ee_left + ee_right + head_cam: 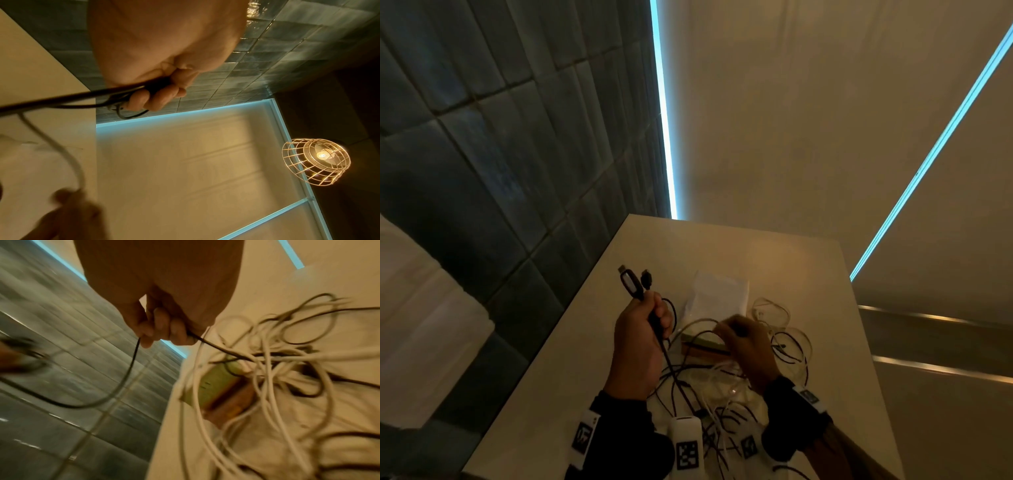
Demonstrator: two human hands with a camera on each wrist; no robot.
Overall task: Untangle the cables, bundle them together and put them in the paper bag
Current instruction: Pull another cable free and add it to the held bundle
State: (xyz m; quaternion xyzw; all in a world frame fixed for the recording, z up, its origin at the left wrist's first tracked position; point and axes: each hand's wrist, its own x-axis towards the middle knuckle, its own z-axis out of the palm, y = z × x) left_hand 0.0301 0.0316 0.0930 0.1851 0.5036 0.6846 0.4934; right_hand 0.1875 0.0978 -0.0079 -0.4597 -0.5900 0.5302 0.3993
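Observation:
A tangle of black and white cables (726, 380) lies on the pale table (756, 253) in front of me. My left hand (659, 318) grips a black cable in its fist, raised above the table; two plug ends (633, 282) stick up out of it. In the left wrist view its fingers (158, 97) curl round the black strands. My right hand (736, 330), blurred, pinches a thin black cable (131, 369) that loops over toward the left hand. The white cables (265, 369) are spread below it. A white paper bag (722, 291) lies flat behind the hands.
A small green and brown box (702, 346) sits under the cables, also in the right wrist view as the box (222, 391). Dark tiled wall (500, 171) runs along the table's left edge. A caged lamp (316, 160) hangs overhead.

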